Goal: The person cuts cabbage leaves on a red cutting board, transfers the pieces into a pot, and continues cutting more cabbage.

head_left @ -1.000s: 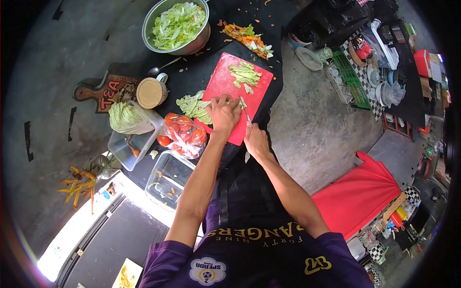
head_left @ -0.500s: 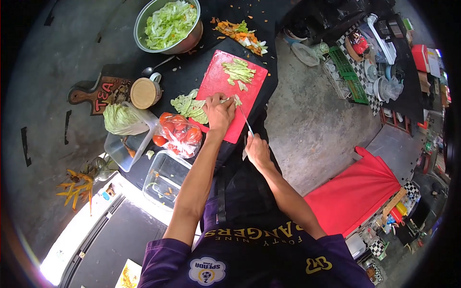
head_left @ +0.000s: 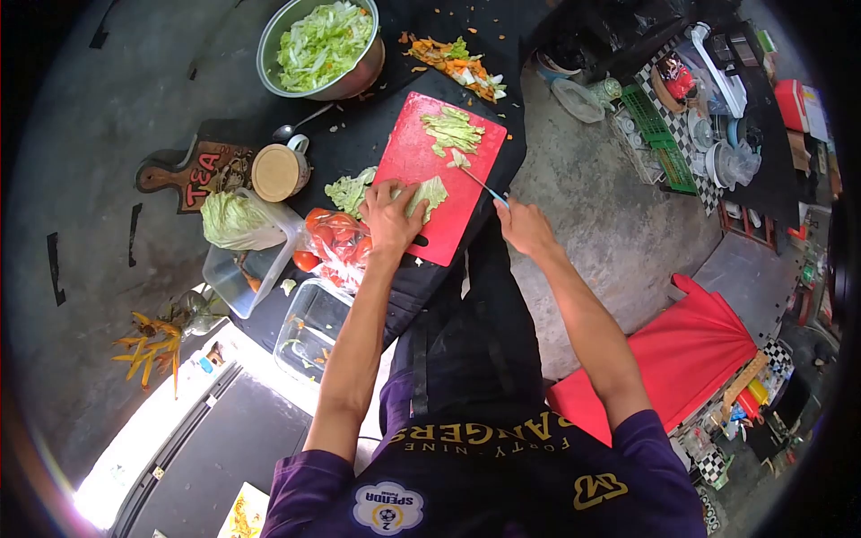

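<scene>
On the red cutting board (head_left: 462,202), my left hand (head_left: 392,215) lies with fingers spread on a pale green cabbage leaf (head_left: 431,197). More leaf (head_left: 350,191) sticks out left of that hand, past the board's edge. My right hand (head_left: 525,226) is closed round the handle of a knife (head_left: 485,187), whose blade tip is at a small cut piece (head_left: 458,160) on the board. Sliced cabbage (head_left: 453,131) lies in a pile near the board's far end. A plastic bag of tomatoes (head_left: 335,244) is just left of my left forearm.
A metal bowl (head_left: 377,61) of shredded cabbage stands at the back, beside orange and white scraps (head_left: 456,65). To the left are a lidded mug (head_left: 280,171), a spoon (head_left: 300,122), a cabbage head (head_left: 235,221), a plastic container (head_left: 231,285) and a glass dish (head_left: 309,329).
My right hand has moved right and up with the knife, its tip now near the sliced pile. My left hand has shifted slightly left and its fingers have spread, showing more leaf.
</scene>
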`<control>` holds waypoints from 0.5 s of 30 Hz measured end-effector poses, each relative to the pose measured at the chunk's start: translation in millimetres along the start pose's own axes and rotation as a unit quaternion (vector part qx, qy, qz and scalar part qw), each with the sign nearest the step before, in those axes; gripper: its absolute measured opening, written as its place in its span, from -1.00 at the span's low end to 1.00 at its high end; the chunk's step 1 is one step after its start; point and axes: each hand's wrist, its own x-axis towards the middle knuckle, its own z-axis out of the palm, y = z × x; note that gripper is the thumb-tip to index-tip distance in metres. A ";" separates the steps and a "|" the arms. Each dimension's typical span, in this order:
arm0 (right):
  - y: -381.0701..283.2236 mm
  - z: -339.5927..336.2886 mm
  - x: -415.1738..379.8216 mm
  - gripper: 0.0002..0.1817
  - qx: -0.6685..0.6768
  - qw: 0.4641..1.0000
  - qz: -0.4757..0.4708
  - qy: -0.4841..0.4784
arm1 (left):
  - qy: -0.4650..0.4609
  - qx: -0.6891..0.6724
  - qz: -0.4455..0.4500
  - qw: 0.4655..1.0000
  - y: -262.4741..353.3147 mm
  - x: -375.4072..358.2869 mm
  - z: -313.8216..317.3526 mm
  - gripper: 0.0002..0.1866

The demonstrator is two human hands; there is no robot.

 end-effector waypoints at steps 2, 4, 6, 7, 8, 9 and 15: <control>-2.0 -0.9 5.2 -0.49 0.023 1.000 0.005 0.020 | -0.004 -0.006 -0.009 1.000 3.2 0.0 4.5 -0.68; -3.9 12.0 10.5 -0.48 0.060 0.997 0.014 0.049 | -0.006 -0.015 -0.018 1.000 5.6 0.0 9.8 -0.69; -8.0 29.1 8.4 -0.47 0.144 0.987 0.004 0.075 | -0.001 -0.011 -0.020 1.000 9.8 0.4 13.6 -0.70; -10.5 39.7 5.6 -0.46 0.186 0.979 -0.001 0.087 | 0.001 -0.009 -0.022 1.000 12.2 0.3 15.0 -0.70; -14.3 51.6 3.0 -0.42 0.227 0.969 0.007 0.095 | 0.001 0.002 -0.026 1.000 14.0 0.6 16.2 -0.68; -16.3 63.1 1.1 -0.40 0.257 0.961 0.015 0.098 | 0.008 0.004 -0.024 1.000 17.3 0.9 15.9 -0.68; -45.7 73.2 -21.7 -0.44 0.253 0.964 0.040 0.075 | 0.023 0.015 0.005 1.000 26.6 3.1 16.7 -0.72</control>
